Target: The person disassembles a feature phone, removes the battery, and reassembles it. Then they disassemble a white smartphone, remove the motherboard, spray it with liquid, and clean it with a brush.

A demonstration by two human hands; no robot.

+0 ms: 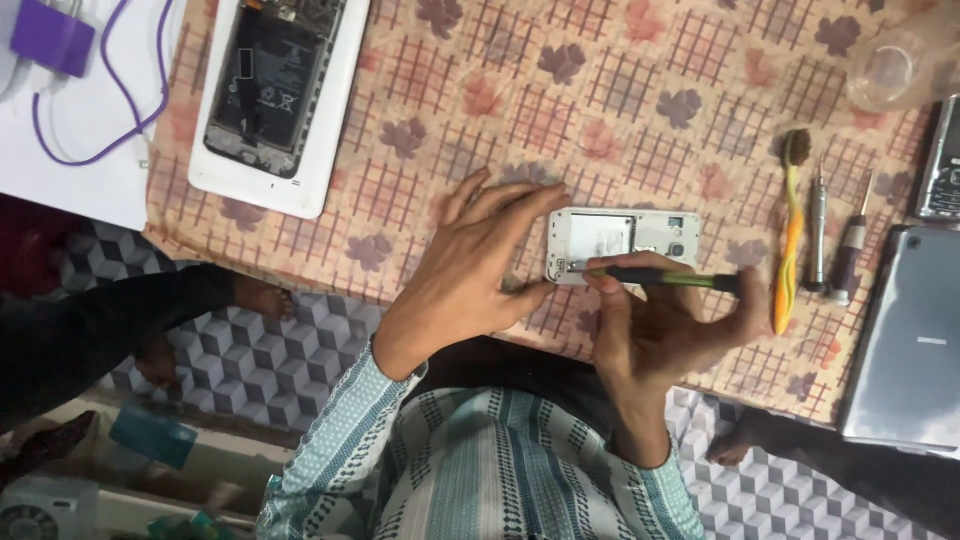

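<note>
A small white phone (625,243) with its back cover off lies on a patterned tablecloth (560,100). My left hand (470,270) steadies the phone's left end with thumb and fingers. My right hand (660,330) grips a screwdriver (660,277) with a dark and green handle, its tip resting on the phone's lower left corner.
A white tablet (275,95) lies opened at the back left, battery showing. A toothbrush (790,240) and two small screwdrivers (832,245) lie to the right. A grey tablet (905,340) sits at the right edge, a clear cup (895,65) beyond. A purple cable (110,90) lies far left.
</note>
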